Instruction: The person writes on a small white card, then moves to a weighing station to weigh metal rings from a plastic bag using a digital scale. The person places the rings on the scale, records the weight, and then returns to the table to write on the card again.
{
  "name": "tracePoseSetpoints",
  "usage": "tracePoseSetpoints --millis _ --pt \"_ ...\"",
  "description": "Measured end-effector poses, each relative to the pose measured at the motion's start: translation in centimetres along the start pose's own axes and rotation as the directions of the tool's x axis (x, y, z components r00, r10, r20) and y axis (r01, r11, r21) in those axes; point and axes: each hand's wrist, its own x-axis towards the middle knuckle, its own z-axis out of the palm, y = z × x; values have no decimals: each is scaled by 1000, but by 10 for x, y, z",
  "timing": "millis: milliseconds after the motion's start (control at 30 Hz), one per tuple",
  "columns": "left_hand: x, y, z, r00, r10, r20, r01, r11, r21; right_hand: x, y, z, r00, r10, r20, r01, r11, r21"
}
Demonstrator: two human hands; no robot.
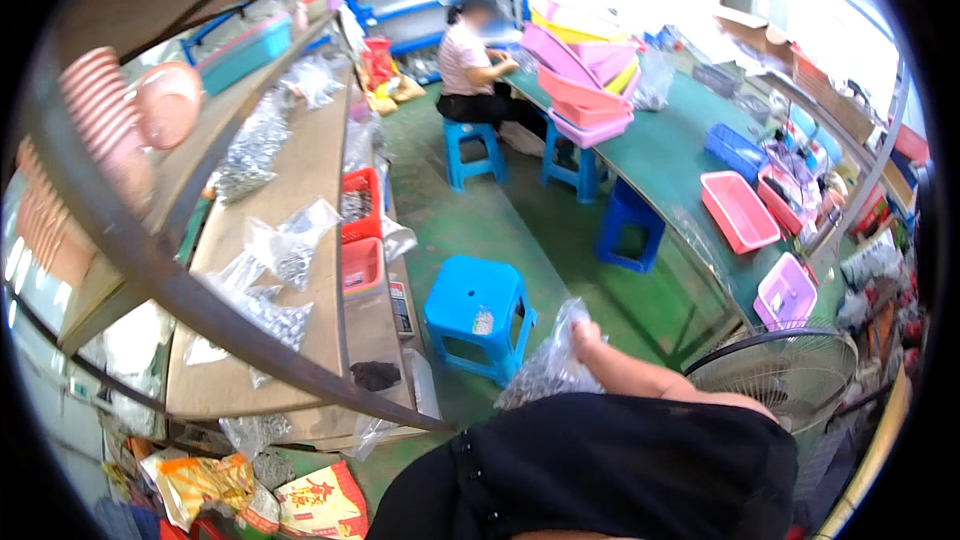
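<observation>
My right hand is closed around the gathered neck of a clear plastic bag. Small grey parts fill the bag's lower portion. It hangs beside a blue plastic stool, low in front of my dark clothing, which hides part of the bag's bottom. A small pale patch lies on the stool's seat. My left hand is out of view.
On the left, a wooden shelf behind a metal bar carries bags of grey parts. A fan stands close on my right. Beyond, a person sits at a green table with stacked baskets. Packages lie lower left.
</observation>
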Motion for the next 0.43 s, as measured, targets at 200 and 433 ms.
tracePoseSetpoints --millis 200,433 --pt "98 118 41 981 71 181 -100 982 159 144 10 -55 948 73 -311 0 973 230" --pt "146 202 72 975 28 221 -84 965 248 180 -37 -96 899 187 -397 -7 910 414"
